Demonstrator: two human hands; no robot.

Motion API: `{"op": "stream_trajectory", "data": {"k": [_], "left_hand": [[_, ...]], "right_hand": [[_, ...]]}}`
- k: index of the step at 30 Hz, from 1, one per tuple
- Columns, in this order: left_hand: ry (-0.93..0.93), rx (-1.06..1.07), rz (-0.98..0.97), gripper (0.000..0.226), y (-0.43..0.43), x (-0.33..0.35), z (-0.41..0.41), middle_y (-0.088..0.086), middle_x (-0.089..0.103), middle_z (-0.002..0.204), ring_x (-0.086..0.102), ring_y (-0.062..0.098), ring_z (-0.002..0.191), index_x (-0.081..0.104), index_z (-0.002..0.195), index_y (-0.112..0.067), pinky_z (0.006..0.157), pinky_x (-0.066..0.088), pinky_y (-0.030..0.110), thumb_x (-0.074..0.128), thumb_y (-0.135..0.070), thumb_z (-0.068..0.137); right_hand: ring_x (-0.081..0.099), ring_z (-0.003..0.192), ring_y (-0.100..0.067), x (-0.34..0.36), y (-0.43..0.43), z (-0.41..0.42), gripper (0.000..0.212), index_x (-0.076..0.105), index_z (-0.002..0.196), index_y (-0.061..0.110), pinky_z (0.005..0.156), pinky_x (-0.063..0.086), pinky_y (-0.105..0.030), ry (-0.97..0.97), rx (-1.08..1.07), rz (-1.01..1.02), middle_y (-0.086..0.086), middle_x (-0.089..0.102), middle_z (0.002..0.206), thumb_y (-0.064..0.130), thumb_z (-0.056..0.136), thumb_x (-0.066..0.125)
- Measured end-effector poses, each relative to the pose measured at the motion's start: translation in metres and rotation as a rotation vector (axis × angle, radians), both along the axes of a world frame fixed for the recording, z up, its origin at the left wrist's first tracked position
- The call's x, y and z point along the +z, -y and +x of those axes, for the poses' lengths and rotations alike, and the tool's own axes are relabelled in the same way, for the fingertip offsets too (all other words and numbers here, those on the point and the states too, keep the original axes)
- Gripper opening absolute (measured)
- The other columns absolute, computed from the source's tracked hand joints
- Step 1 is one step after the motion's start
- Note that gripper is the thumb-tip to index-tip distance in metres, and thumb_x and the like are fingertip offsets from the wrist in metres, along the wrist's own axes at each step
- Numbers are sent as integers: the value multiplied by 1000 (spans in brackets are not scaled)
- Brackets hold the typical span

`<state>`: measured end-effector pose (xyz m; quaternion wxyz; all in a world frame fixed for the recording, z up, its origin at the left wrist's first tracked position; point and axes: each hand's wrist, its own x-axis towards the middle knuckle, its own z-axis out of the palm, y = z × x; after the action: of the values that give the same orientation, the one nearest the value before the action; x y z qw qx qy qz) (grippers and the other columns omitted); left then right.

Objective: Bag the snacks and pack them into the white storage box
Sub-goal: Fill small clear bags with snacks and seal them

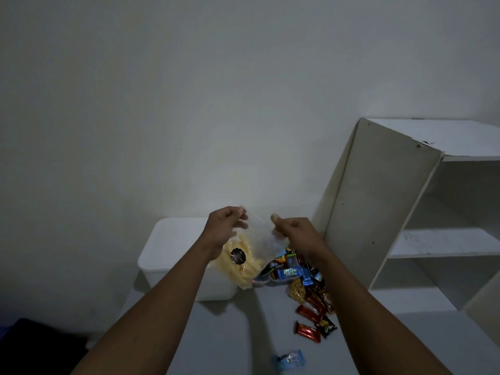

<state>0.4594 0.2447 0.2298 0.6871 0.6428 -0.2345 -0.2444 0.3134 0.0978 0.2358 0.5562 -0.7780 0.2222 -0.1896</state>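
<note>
Both hands hold up a clear plastic bag [258, 234] by its top edge, above the table. My left hand [226, 226] pinches the left corner and my right hand [290, 230] pinches the right corner. Pale yellow stick snacks [244, 269] with a dark round label fill the bag's lower part. Behind and below the bag stands the white storage box [167, 247]; my left forearm covers part of it. A pile of wrapped snacks [305, 282] in blue, red and black wrappers lies on the table to the right of the bag.
A white shelf unit [405, 212] stands at the right against the wall. Two red and black wrapped bars [315, 330] and a blue packet [290, 359] lie nearer me on the grey table [230, 334]. A dark object [40, 345] sits at the lower left.
</note>
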Motion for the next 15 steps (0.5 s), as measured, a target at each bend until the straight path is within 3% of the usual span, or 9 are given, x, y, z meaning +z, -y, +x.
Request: {"op": "stream_trajectory", "data": {"k": [2, 6, 10, 15], "left_hand": [[62, -107, 70, 20, -2, 3, -1, -2, 70, 91, 68, 14, 81, 69, 95, -14, 80, 44, 37, 53, -25, 101], [107, -157, 87, 24, -2, 8, -3, 0, 72, 96, 68, 10, 86, 70, 100, -8, 77, 44, 31, 54, -26, 101], [98, -113, 69, 23, 2, 13, -7, -3, 70, 103, 63, 4, 86, 71, 108, -7, 76, 46, 23, 56, -23, 99], [194, 35, 74, 21, 10, 15, -12, -8, 67, 113, 60, 7, 94, 70, 114, -21, 74, 43, 15, 63, -27, 96]], "right_hand": [[62, 76, -15, 8, 0, 2, 56, 75, 87, 6, 69, 46, -33, -33, 31, 87, 2, 67, 75, 57, 91, 54], [55, 81, -27, 17, -1, 4, 34, 74, 91, 5, 71, 42, -46, -39, 155, 132, -13, 65, 84, 37, 93, 65], [65, 81, -19, 26, -6, 6, 25, 72, 97, 1, 79, 54, -48, -51, 195, 91, -13, 71, 90, 25, 94, 64], [65, 80, -18, 24, -13, 13, 24, 71, 93, 3, 78, 54, -44, -54, 152, 57, -9, 71, 86, 23, 97, 60]]}}
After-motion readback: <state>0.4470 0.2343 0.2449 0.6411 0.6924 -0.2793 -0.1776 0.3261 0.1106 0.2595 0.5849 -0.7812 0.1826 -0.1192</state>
